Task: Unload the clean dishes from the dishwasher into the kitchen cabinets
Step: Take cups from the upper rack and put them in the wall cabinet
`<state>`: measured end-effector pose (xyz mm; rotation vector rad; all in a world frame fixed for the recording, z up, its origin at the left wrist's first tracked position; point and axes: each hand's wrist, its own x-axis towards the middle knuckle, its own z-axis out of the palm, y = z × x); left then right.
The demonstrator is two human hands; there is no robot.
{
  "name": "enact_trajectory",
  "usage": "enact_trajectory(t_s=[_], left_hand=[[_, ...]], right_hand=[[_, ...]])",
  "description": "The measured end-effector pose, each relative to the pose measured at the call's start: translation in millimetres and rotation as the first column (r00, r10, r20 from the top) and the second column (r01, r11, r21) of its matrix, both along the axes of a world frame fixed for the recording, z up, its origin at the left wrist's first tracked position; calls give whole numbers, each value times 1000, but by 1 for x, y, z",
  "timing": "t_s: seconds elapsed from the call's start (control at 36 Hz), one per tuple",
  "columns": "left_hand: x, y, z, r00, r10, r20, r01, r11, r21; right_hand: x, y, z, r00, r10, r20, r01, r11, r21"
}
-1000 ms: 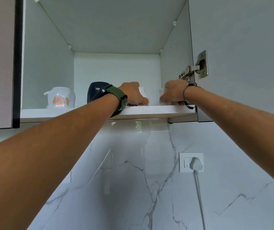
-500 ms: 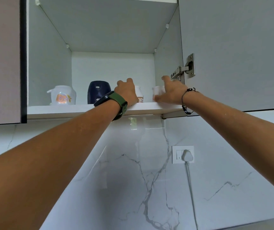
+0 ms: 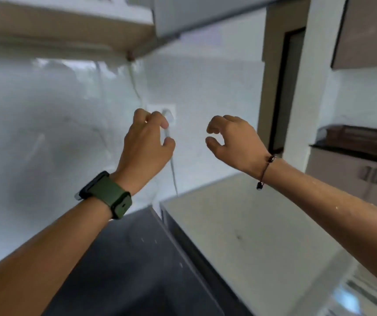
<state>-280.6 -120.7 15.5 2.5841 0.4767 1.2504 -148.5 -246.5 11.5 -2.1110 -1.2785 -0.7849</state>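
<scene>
**Both Hands Empty Below the Wall Cabinet**

Hanging in mid-air in front of the marbled wall are two hands, neither carrying anything. The left hand (image 3: 145, 142) has its fingers curled loosely, grip open and empty; one green-strapped watch (image 3: 107, 195) sits on that wrist. The right hand (image 3: 235, 142) is likewise half-curled, grip open and empty, with one dark cord bracelet (image 3: 265, 171) at the wrist. The two hands are apart, not touching each other or any surface.

The wall cabinet (image 3: 69, 26) lies above the hands at the top left; only its underside shows, so the dishes cannot be seen. The frame is blurred. One wall socket (image 3: 168, 111) shows just behind the left fingertips, with one cable (image 3: 173, 169) running down from it. Below are a dark tabletop (image 3: 126, 265) and one pale appliance top (image 3: 251, 236) beside it.
</scene>
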Motion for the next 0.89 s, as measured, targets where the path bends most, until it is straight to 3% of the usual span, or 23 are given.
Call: enact_trajectory(t_s=[0.19, 0.44, 0.61, 0.89], left_hand=[[15, -89, -105, 952, -124, -278, 57, 969, -239], [45, -243, -215, 882, -221, -415, 29, 907, -421], [63, -339, -294, 858, -318, -403, 20, 805, -593], [69, -378, -407, 714, -412, -565, -144, 704, -696]], right_hand=[[27, -103, -107, 976, -118, -184, 83, 979, -188], [57, -261, -221, 886, -229, -403, 113, 950, -291], [63, -356, -292, 815, -337, -471, 104, 885, -453], [92, -398, -387, 687, -415, -596, -29, 805, -593]])
